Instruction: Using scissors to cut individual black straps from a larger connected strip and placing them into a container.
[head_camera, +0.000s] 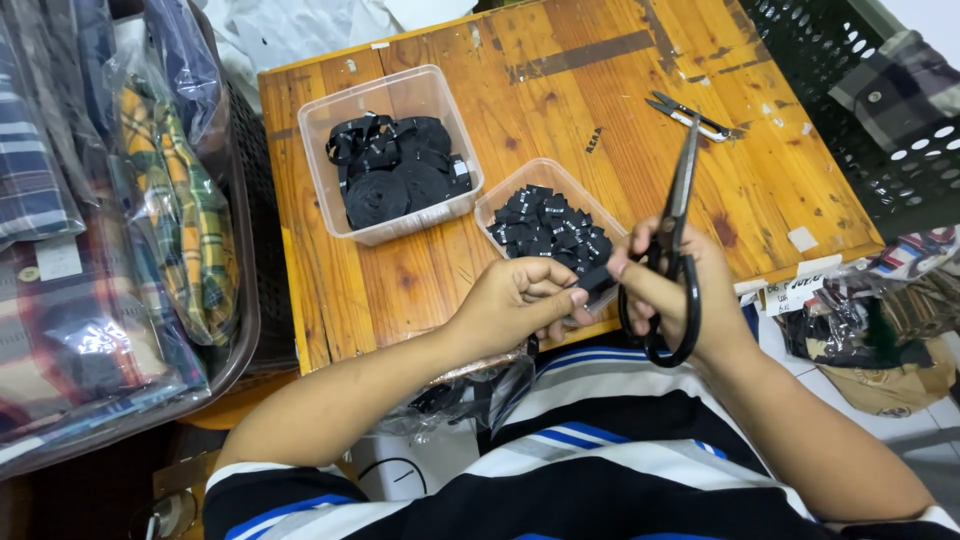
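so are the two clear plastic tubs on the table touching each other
Apart. The head view shows a strip of bare wood between the larger tub holding black ribbon rolls and the smaller tub of cut black labels.

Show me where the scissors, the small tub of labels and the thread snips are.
scissors (676, 215): head view, on the blades near the pivot.
small tub (560, 172): head view, on its far rim.
thread snips (695, 117): head view, on the middle of the blades.

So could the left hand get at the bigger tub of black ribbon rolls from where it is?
Probably yes: the left hand pinches a black label, but the big tub sits open-topped just beyond it, with bare table between.
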